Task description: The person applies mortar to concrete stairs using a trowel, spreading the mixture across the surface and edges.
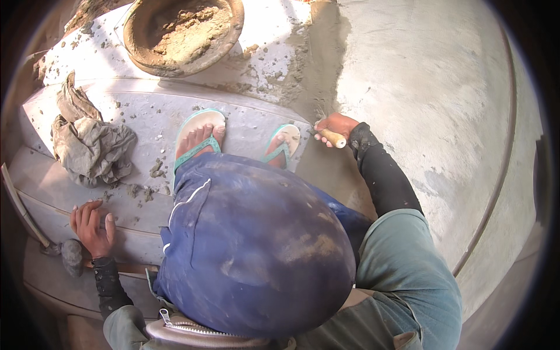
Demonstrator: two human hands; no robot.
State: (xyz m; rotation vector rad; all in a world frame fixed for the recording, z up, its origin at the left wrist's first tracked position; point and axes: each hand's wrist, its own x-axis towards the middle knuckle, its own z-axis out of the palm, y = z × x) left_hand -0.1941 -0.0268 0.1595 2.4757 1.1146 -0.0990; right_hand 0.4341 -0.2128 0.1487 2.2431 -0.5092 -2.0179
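Note:
At the right, my right hand [333,125] grips a tool by its pale wooden handle [332,137], beside a strip of wet grey mortar [321,64]; the tool's working end is too indistinct to make out. My left hand [92,226] lies with fingers apart on the step [44,196] at the lower left. Just below it is a mallet-like tool with a dark head [73,256] and a wooden handle running under my forearm. My sandalled feet [199,137] rest on a step dotted with mortar crumbs.
A round bowl [136,44] holding mortar stands on the upper step. A crumpled grey cloth [90,149] lies to the left, with a long pale rod [24,201] at the left edge. A pale plastered surface [420,105] with a long groove fills the right side.

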